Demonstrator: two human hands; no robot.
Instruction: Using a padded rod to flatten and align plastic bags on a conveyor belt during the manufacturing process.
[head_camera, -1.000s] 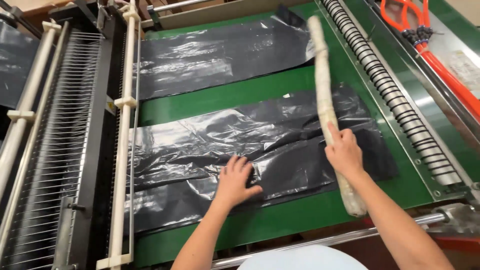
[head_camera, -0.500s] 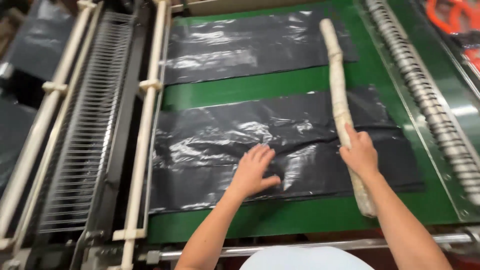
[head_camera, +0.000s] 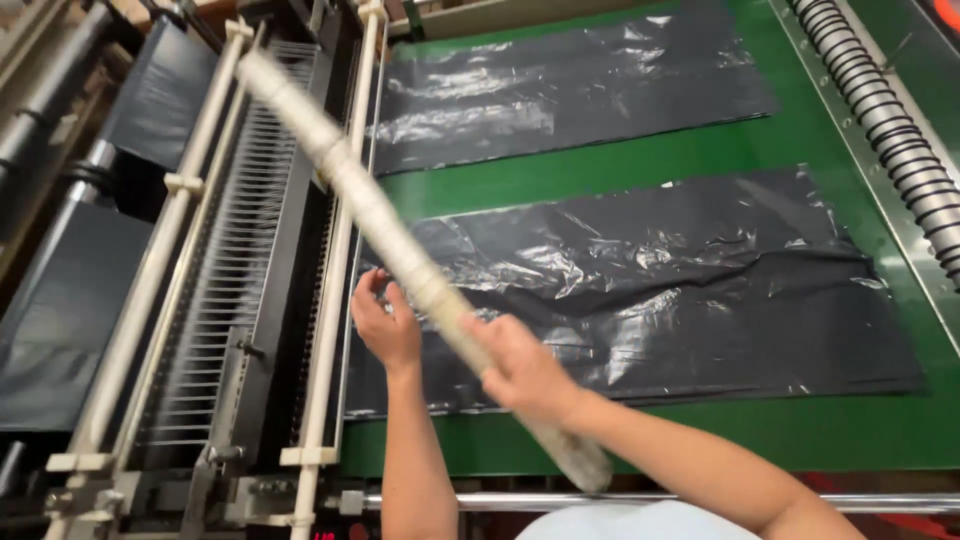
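— Are any packages, labels, signs or screens being shown?
— None are being shown; no box, sticker, placard or display is being seen anywhere in this view.

Both forearms are bare right down to the wrists, with no sleeves, gloves, watch or rings showing on the left hand (head_camera: 388, 325) or the right hand (head_camera: 522, 372). A pale, whitish garment shows at the bottom edge.
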